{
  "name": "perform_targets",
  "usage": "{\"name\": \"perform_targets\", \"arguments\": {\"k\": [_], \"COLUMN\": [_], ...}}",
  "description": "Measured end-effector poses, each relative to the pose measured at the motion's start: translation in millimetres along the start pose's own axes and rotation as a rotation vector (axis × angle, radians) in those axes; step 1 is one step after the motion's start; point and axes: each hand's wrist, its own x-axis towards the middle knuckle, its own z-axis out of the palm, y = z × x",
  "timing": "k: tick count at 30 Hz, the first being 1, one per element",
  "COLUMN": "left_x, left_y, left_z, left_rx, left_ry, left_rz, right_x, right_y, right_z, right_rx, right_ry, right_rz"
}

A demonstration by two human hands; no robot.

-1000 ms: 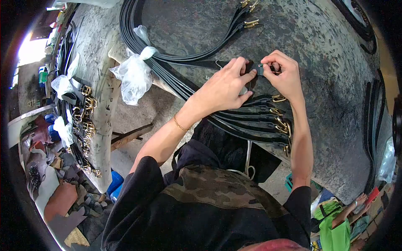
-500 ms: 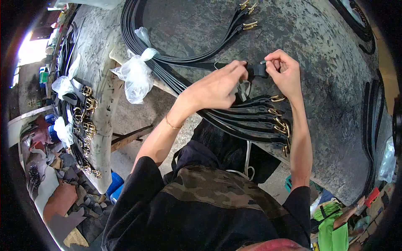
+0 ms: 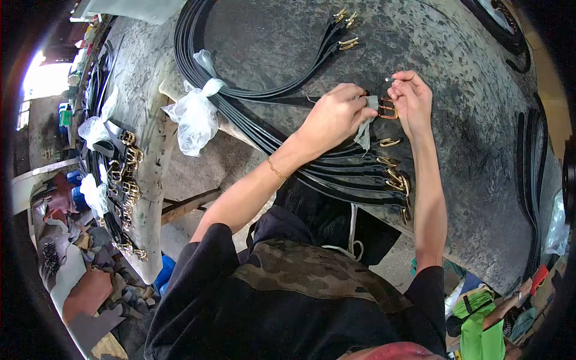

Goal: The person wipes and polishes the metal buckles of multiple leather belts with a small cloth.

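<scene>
My left hand (image 3: 339,117) pinches a grey cloth strip (image 3: 364,133) against the end of a black belt (image 3: 282,101), just beside its gold buckle (image 3: 389,109). My right hand (image 3: 411,99) is closed to the right of that buckle, its thumb and forefinger together on a small shiny piece too small to name. Under my left forearm runs a bundle of black belts (image 3: 342,180), with gold buckles (image 3: 397,180) at its right end. White plastic wrap (image 3: 198,114) ties the curved belts together.
More black belts with gold buckles (image 3: 127,192) hang over the dark worktable (image 3: 480,180) at the left. Other belts (image 3: 528,174) lie along the right edge. Leather scraps (image 3: 90,291) cover the lower left. A person's arm (image 3: 501,312) shows at the lower right.
The belt end has turned so its gold buckle now shows. My left hand has moved right and slightly up, and the grey cloth now lies over the belt beside the buckle.
</scene>
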Motion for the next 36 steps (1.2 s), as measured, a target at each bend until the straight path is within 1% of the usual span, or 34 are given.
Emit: {"name": "perform_targets", "arguments": {"k": [1,2,3,5,6,13,15,16,17,19,20,21,24,26,27,29,30,33,36], "left_x": [-0.7,-5.4,-9.1,-16.6,-19.2,-21.4,-20.6,-18.8,-17.5,-15.6,-15.9,-18.1,-22.5,-21.7,-20.4,-17.0,-15.3,-13.5,-12.4], "left_y": [2.2,4.2,5.9,9.5,10.8,12.6,14.0,16.3,13.5,-1.9,-10.8,-16.5,-15.3,-13.2,-9.5,-1.1,-2.0,-3.0,-3.0], "left_z": [-1.8,-6.5,-10.9,-20.0,-22.4,-16.6,-12.0,-11.2,-12.6,-11.7,-14.6,-21.6,-42.3,-45.8,-44.8,-39.4,-36.8,-32.0,-30.6], "left_rx": [0.047,0.12,0.122,0.31,0.317,0.434,0.477,0.481,0.487,0.311,0.212,0.064,0.123,0.224,0.223,0.357,0.37,0.407,0.392], "left_ry": [-0.069,-0.142,-0.143,-0.204,-0.261,-0.218,-0.163,-0.093,-0.088,-0.091,0.027,0.06,0.009,-0.175,-0.173,-0.234,-0.29,-0.295,-0.314], "left_rz": [0.115,0.104,0.11,0.144,0.095,0.108,0.073,0.112,0.122,-0.039,-0.023,-0.033,-0.006,0.103,0.104,0.158,0.148,0.206,0.181], "right_x": [1.3,2.0,1.6,0.4,0.7,1.0,1.1,1.5,2.0,1.2,0.9,1.5,1.8,1.9,2.0,2.2,2.3,1.7,0.7], "right_y": [0.6,-0.1,-1.5,-1.7,-1.4,2.3,3.2,3.8,4.6,3.8,4.2,3.6,4.5,4.8,4.3,4.7,4.6,3.7,2.8], "right_z": [-2.1,-3.1,-2.7,-0.7,-1.0,-6.7,-6.7,-5.8,-5.2,-5.7,-4.0,-5.0,-3.1,-0.8,-0.6,-2.0,-2.1,-1.1,0.2], "right_rx": [0.011,0.012,0.019,0.032,0.023,-0.022,-0.018,-0.02,-0.019,-0.007,-0.005,-0.001,-0.027,-0.028,-0.033,-0.045,-0.053,-0.052,-0.04], "right_ry": [-0.022,-0.024,-0.022,-0.022,-0.024,-0.037,-0.039,-0.037,-0.04,-0.079,-0.063,-0.057,-0.082,-0.072,-0.059,-0.07,-0.081,-0.081,-0.07], "right_rz": [0.002,-0.004,0.002,0.004,-0.001,-0.017,-0.03,-0.031,-0.043,-0.062,-0.067,-0.082,-0.063,-0.065,-0.064,-0.067,-0.067,-0.063,-0.07]}}
